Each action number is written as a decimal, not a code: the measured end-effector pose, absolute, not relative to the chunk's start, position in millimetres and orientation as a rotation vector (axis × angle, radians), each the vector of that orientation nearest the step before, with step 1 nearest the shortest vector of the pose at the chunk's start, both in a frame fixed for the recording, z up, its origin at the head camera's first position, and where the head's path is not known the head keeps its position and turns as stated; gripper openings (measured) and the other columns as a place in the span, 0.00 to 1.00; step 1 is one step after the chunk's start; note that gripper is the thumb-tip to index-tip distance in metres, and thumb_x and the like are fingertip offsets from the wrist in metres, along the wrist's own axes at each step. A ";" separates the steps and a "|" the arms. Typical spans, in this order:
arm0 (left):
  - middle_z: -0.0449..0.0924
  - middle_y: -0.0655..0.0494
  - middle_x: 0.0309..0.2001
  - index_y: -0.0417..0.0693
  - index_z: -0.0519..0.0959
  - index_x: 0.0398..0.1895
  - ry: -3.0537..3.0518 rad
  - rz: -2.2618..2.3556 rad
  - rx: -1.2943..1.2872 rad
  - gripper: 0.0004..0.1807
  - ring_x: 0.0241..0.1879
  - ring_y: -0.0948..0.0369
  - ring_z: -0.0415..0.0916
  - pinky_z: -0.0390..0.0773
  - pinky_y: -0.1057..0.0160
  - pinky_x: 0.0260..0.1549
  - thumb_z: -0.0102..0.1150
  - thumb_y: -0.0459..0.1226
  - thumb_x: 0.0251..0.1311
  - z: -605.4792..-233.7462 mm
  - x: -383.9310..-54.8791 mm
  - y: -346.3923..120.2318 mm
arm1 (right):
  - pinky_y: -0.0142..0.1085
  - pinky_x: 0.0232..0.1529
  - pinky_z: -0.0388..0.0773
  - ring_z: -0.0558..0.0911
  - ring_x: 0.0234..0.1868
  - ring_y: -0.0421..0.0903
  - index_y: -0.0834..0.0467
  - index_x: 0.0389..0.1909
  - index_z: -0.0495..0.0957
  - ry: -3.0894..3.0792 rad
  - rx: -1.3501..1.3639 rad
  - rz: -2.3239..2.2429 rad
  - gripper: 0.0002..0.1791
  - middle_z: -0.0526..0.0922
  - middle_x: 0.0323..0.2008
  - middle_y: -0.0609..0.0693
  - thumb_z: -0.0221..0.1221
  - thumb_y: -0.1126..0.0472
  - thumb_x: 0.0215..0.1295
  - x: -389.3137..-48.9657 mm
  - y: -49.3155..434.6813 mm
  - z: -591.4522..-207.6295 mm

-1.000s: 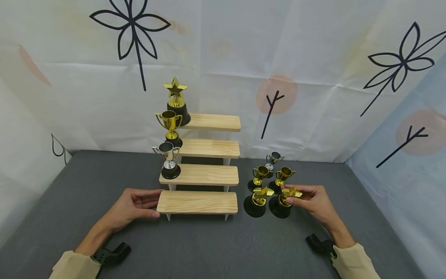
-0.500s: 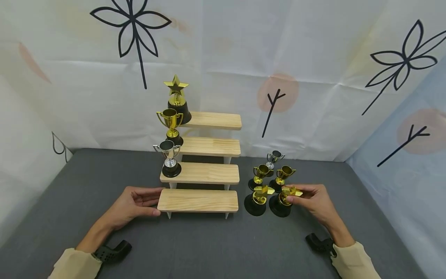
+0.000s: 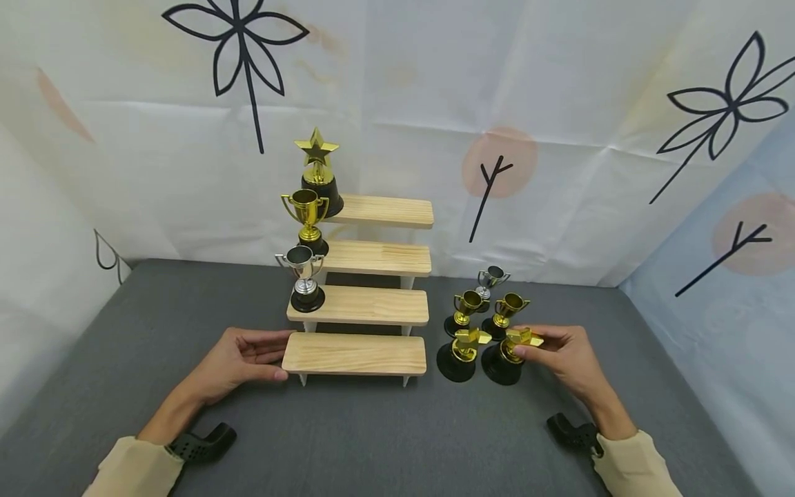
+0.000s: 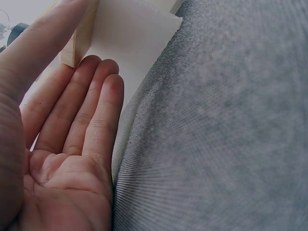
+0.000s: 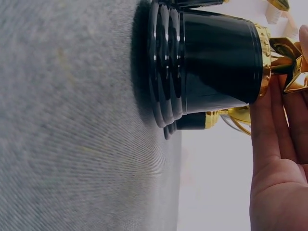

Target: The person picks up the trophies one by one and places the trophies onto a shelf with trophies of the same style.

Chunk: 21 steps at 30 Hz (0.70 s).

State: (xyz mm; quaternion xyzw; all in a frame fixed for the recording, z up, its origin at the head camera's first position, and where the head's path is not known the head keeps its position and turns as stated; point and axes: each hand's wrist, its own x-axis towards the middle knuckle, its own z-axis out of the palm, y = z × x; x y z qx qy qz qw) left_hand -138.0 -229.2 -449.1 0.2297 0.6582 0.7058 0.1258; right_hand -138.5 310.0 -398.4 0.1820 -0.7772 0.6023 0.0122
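Note:
In the head view a stepped wooden display stand has four tiers, with white supports below. My left hand is at the left end of its lowest board, thumb by the front corner, fingers behind. Those fingers look nearly straight in the left wrist view, fingertips right at the board. My right hand pinches the gold star top of a black-based star trophy. Its black base stands upright on the grey cloth in the right wrist view. Another gold star trophy stands just left of it.
Behind the star trophies stand two gold cup trophies and a silver cup. On the stand's left side are a star trophy, a gold cup and a silver cup. A patterned cloth backdrop hangs behind.
The whole head view has shifted slightly, with the stand and trophies appearing a little higher. Both hands keep their places at the board and the star trophy.

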 end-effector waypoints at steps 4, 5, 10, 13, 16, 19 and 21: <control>0.82 0.58 0.57 0.10 0.62 0.63 1.922 2.055 0.673 0.37 0.56 0.59 0.80 0.82 0.60 0.54 0.70 0.17 0.50 -448.3 -137.8 -229.1 | 0.34 0.35 0.89 0.88 0.39 0.43 0.75 0.49 0.83 -2.421 0.546 1.877 0.16 0.89 0.44 0.48 0.68 0.77 0.59 -138.1 311.0 -395.3; 0.82 0.58 0.57 0.10 0.62 0.63 1.923 2.054 0.673 0.37 0.56 0.59 0.80 0.82 0.60 0.54 0.70 0.17 0.50 -447.9 -137.7 -229.1 | 0.34 0.34 0.89 0.88 0.38 0.43 0.75 0.49 0.83 -2.427 0.538 1.868 0.16 0.89 0.44 0.48 0.68 0.77 0.59 -137.8 311.0 -394.5; 0.82 0.59 0.57 0.10 0.63 0.63 1.935 2.045 0.667 0.38 0.56 0.60 0.80 0.82 0.60 0.53 0.71 0.18 0.50 -446.8 -137.5 -228.6 | 0.34 0.34 0.89 0.88 0.38 0.42 0.74 0.50 0.83 -2.454 0.505 1.818 0.16 0.90 0.43 0.47 0.68 0.77 0.59 -135.8 311.5 -390.6; 0.82 0.59 0.57 0.10 0.62 0.63 1.933 2.046 0.666 0.38 0.56 0.60 0.80 0.82 0.60 0.54 0.71 0.18 0.50 -447.2 -137.6 -229.2 | 0.34 0.34 0.89 0.88 0.38 0.43 0.74 0.49 0.83 -2.441 0.508 1.821 0.17 0.90 0.42 0.48 0.69 0.76 0.59 -135.3 312.5 -387.8; 0.82 0.59 0.57 0.10 0.62 0.63 1.923 2.054 0.669 0.38 0.56 0.59 0.80 0.83 0.60 0.53 0.70 0.17 0.50 -448.2 -137.7 -229.8 | 0.35 0.34 0.89 0.89 0.37 0.43 0.74 0.48 0.83 -2.434 0.499 1.808 0.16 0.90 0.41 0.48 0.70 0.74 0.59 -134.5 313.5 -384.2; 0.82 0.59 0.57 0.10 0.62 0.63 1.919 2.056 0.669 0.38 0.56 0.59 0.80 0.83 0.60 0.53 0.70 0.17 0.50 -448.8 -137.8 -229.9 | 0.35 0.34 0.89 0.88 0.37 0.43 0.73 0.48 0.84 -2.440 0.472 1.783 0.16 0.90 0.40 0.48 0.71 0.72 0.59 -133.4 314.4 -380.4; 0.82 0.59 0.57 0.10 0.62 0.63 1.921 2.053 0.666 0.38 0.56 0.59 0.80 0.82 0.59 0.54 0.70 0.17 0.50 -448.7 -137.6 -229.6 | 0.35 0.34 0.89 0.88 0.36 0.43 0.74 0.48 0.83 -2.445 0.461 1.767 0.17 0.90 0.40 0.48 0.71 0.71 0.59 -132.8 314.7 -378.0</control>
